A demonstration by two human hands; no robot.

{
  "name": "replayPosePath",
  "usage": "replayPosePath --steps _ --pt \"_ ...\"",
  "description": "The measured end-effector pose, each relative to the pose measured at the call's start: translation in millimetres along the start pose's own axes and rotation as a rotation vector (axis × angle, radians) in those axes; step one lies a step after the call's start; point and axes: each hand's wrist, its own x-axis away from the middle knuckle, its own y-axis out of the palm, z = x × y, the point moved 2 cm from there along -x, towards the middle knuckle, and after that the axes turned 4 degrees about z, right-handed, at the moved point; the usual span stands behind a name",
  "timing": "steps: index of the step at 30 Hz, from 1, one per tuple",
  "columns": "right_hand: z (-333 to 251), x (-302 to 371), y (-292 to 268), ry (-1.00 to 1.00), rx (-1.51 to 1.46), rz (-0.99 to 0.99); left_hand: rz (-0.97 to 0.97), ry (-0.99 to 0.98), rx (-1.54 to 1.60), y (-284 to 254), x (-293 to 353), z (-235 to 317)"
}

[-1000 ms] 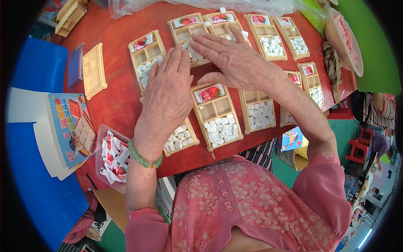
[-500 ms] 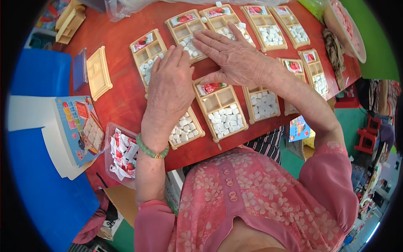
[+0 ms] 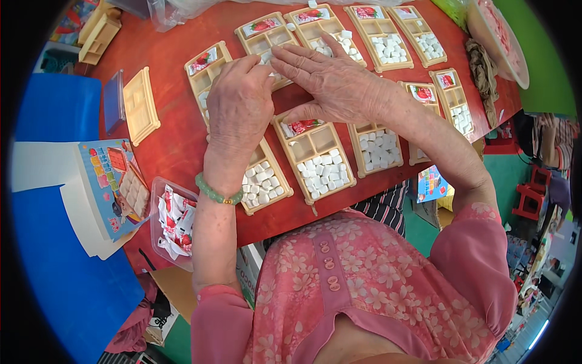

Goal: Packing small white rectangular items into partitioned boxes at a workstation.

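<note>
Left hand (image 3: 239,103) covers most of the tan wooden compartment tray (image 3: 209,76) under it, contents unreadable. Right hand (image 3: 330,76) hides fingertip contact. Clear plastic bag (image 3: 176,9) cut off by top edge.

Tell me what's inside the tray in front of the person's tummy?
The tray holds white cubes and a little red-and-white packet; the right hand covers its far end.

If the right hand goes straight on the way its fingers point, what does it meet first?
The right hand points toward the person's left, so it would most likely meet the left hand first: their fingertips already nearly touch above a beige tray. Whether they touch is unclear.
</note>
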Motion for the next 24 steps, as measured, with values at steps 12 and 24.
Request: replayPosePath --steps 12,24 --pt "-1 3 -2 0.004 0.048 -0.003 0.012 -0.054 0.044 2 3 -9" --pt "-6 3 -4 -0.016 0.022 -0.034 -0.028 -0.518 0.508 -16 4 -14"
